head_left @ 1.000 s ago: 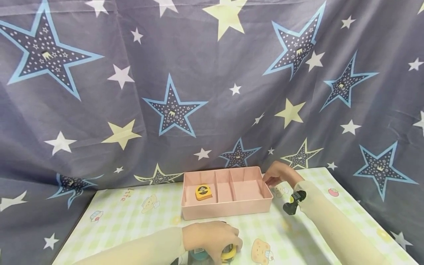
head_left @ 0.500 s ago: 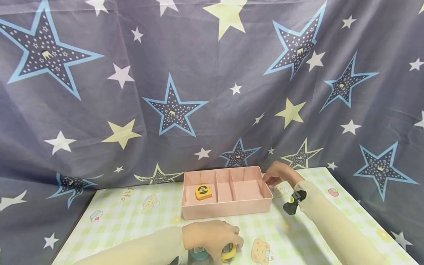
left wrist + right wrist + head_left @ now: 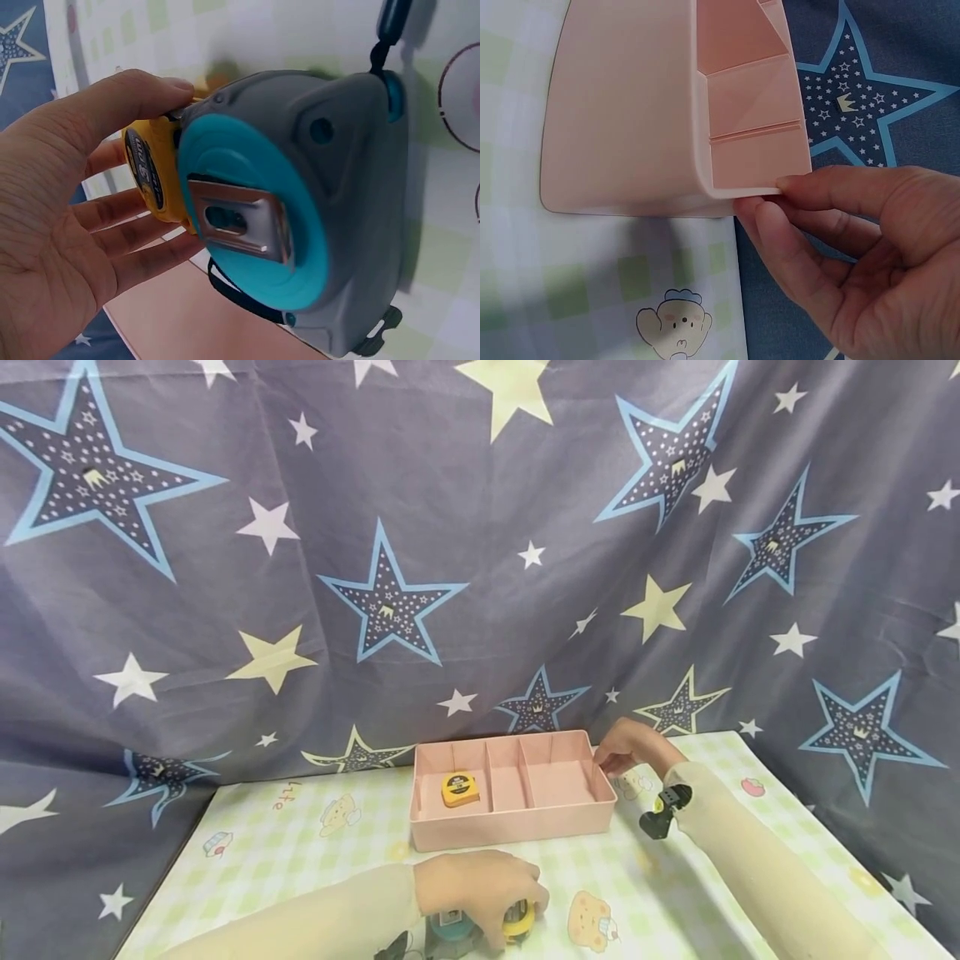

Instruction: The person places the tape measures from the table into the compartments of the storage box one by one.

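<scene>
Near the front of the table my left hand (image 3: 480, 889) grips a small yellow tape measure (image 3: 154, 169), thumb over its top and fingers along the far side. Right beside it, nearer the wrist camera, is a larger grey and teal tape measure (image 3: 255, 210) with a metal belt clip and a dark strap. The hand partly hides both in the head view. At the back, my right hand (image 3: 862, 247) pinches the end rim of a pink divided box (image 3: 622, 112) between thumb and fingers. Another yellow tape measure (image 3: 459, 789) lies in the box's left compartment.
The box has three compartments and stands against the star-patterned curtain (image 3: 420, 710) at the table's back edge. A green checked cloth with printed cartoon figures covers the table (image 3: 285, 852). The curtain also hangs along the left and right sides.
The scene sits slightly higher and a little further left in the head view. My left hand still grips the yellow tape measure, and my right hand keeps its place at the box's rim.
</scene>
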Action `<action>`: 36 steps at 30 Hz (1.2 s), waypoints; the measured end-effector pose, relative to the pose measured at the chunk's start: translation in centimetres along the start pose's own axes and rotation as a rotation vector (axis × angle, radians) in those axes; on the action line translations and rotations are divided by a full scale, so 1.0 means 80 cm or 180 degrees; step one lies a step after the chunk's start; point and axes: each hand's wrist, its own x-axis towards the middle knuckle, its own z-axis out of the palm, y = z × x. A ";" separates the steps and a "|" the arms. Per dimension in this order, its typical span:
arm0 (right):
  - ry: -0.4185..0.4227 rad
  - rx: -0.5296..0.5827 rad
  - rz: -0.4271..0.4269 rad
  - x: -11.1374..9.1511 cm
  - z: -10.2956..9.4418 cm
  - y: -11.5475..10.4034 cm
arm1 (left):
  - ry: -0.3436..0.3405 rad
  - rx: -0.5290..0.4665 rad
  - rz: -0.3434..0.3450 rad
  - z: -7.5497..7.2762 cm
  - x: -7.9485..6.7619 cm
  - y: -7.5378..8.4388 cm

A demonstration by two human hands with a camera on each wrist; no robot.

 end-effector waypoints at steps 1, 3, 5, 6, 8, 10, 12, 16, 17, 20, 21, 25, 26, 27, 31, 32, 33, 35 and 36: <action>-0.0003 -0.0005 0.0001 -0.001 0.000 0.000 | 0.0010 0.0001 0.0004 -0.001 0.000 0.000; -0.0013 -0.0015 -0.0014 -0.002 0.001 0.002 | 0.0036 0.0018 0.0029 -0.003 0.001 0.001; -0.0023 -0.0005 -0.0029 -0.001 0.002 0.003 | 0.0052 0.0030 0.0053 -0.005 0.001 0.002; -0.0028 -0.0009 -0.0046 -0.002 0.003 0.004 | 0.0050 0.0025 0.0066 -0.007 0.002 0.002; -0.0031 -0.0021 -0.0059 -0.002 0.003 0.006 | 0.0026 0.0004 0.0058 -0.010 0.002 0.002; -0.0022 -0.0024 -0.0059 -0.002 0.004 0.006 | -0.0040 -0.0060 0.0006 -0.015 0.002 0.001; -0.0009 -0.0021 -0.0062 -0.002 0.004 0.006 | -0.0094 -0.0107 -0.0049 -0.022 0.001 0.000; 0.0003 -0.0015 -0.0059 -0.002 0.004 0.006 | -0.0146 -0.0106 -0.0126 -0.036 -0.001 -0.002; 0.0001 -0.0011 -0.0058 -0.002 0.004 0.006 | -0.0139 -0.0110 -0.0126 -0.039 -0.002 -0.003; 0.0002 -0.0017 -0.0061 -0.002 0.003 0.006 | -0.0124 -0.0142 -0.0157 -0.049 -0.005 -0.004; 0.0000 -0.0014 -0.0064 -0.002 0.003 0.007 | -0.0114 -0.0155 -0.0168 -0.052 -0.005 -0.005; -0.0001 0.0009 -0.0073 -0.001 0.003 0.007 | -0.0081 -0.0232 -0.0187 -0.060 -0.007 -0.004; -0.0004 0.0015 -0.0074 -0.001 0.003 0.007 | -0.0072 -0.0237 -0.0199 -0.062 -0.008 -0.003; -0.0011 0.0015 -0.0072 -0.001 0.003 0.006 | -0.0065 -0.0247 -0.0220 -0.064 -0.008 -0.003; 0.0008 -0.0021 -0.0084 -0.002 0.002 0.005 | -0.0054 -0.0178 -0.0325 -0.071 -0.010 -0.002; 0.0024 -0.0036 -0.0083 -0.003 0.002 0.005 | -0.0052 -0.0143 -0.0352 -0.072 -0.011 -0.002; 0.0039 -0.0047 -0.0083 -0.003 0.002 0.005 | -0.0042 -0.0098 -0.0364 -0.073 -0.011 -0.002; 0.0059 -0.0070 -0.0089 -0.004 0.003 0.004 | -0.0021 -0.0019 -0.0377 -0.075 -0.013 -0.003; 0.0063 -0.0078 -0.0092 -0.004 0.003 0.004 | -0.0005 0.0001 -0.0386 -0.076 -0.014 -0.003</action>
